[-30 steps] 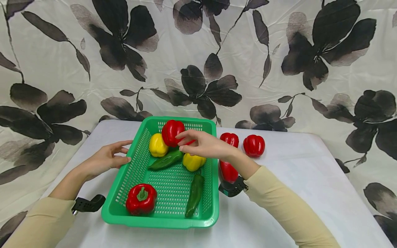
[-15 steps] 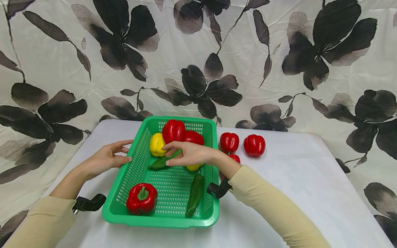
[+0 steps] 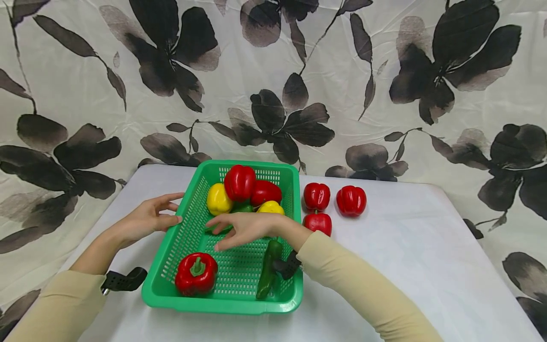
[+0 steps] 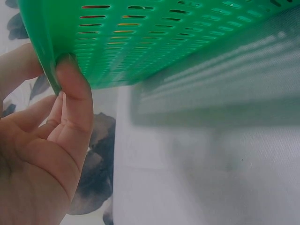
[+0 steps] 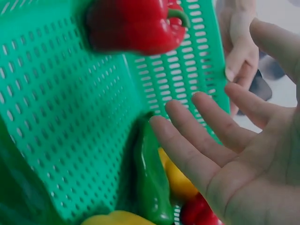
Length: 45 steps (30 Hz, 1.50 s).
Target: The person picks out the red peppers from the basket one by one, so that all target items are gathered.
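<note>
Head view catches the green basket [image 3: 222,307] on the white counter [image 3: 406,247], left of the middle, its left rim pinched between the thumb and fingers of the person's left grip [image 3: 144,219]. The right grip [image 3: 245,229] hangs over the middle of the basket, palm down, fingers loosely stretched and spread. Beneath it lies a green pepper [image 3: 242,208], largely hidden; I can't tell whether the fingertips touch it. That wrist also covers part of a yellow pepper [image 3: 271,207], and the black camera [image 3: 287,266] on it blocks some of a second green pepper [image 3: 264,280] along the right wall.

Toward the back left, another yellow pepper [image 3: 219,199] sits beside a tall red pepper [image 3: 240,183], with a red one on its side [image 3: 267,193] just right of that. A red pepper, stem up [image 3: 187,278], sits apart in the front left corner.

Outside, right of the basket, are three more reds [image 3: 351,201]; the beige sleeve [image 3: 363,280] passes in front of the nearest one's lower edge. Floral cloth [image 3: 363,128] hangs behind the counter.
</note>
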Motion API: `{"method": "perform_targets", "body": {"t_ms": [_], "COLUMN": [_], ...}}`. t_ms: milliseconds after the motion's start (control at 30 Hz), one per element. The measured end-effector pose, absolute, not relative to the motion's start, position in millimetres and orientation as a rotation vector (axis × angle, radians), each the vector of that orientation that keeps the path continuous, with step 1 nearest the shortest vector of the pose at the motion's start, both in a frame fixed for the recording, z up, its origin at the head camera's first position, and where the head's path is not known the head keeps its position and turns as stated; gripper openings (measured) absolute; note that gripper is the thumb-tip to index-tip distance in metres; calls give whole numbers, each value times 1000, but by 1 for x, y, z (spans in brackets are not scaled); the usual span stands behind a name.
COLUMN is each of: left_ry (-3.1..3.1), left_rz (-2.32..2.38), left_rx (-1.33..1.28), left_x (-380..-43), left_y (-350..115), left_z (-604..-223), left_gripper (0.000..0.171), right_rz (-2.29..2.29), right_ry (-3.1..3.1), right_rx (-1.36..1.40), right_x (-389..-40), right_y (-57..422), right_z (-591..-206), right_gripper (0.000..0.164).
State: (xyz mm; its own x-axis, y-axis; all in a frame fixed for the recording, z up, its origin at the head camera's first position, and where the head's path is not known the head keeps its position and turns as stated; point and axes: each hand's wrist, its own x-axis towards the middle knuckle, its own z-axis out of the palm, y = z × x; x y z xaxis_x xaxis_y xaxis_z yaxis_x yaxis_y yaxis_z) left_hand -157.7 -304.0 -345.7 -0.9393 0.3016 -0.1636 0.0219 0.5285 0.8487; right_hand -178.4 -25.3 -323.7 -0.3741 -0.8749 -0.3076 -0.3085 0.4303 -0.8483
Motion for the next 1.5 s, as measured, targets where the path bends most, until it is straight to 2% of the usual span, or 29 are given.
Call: {"method": "perform_targets", "body": {"t_ms": [1167,1500], "left_ry": [2436,2444], "left_rz": [1409,1407], "left_rx": [291,290], "left_x": [-159,-158], "left_y": [-305,-305], "left_z": [-346,-345], "left_gripper": [71,71], "right_rz": [-616,-642], "right_ry": [1869,1833], "right_rx": [-1154,-1187], "right_x": [-163,-158], "right_y": [-60,-65], "right_z": [-352,-361], "right_gripper": [69,78]}}
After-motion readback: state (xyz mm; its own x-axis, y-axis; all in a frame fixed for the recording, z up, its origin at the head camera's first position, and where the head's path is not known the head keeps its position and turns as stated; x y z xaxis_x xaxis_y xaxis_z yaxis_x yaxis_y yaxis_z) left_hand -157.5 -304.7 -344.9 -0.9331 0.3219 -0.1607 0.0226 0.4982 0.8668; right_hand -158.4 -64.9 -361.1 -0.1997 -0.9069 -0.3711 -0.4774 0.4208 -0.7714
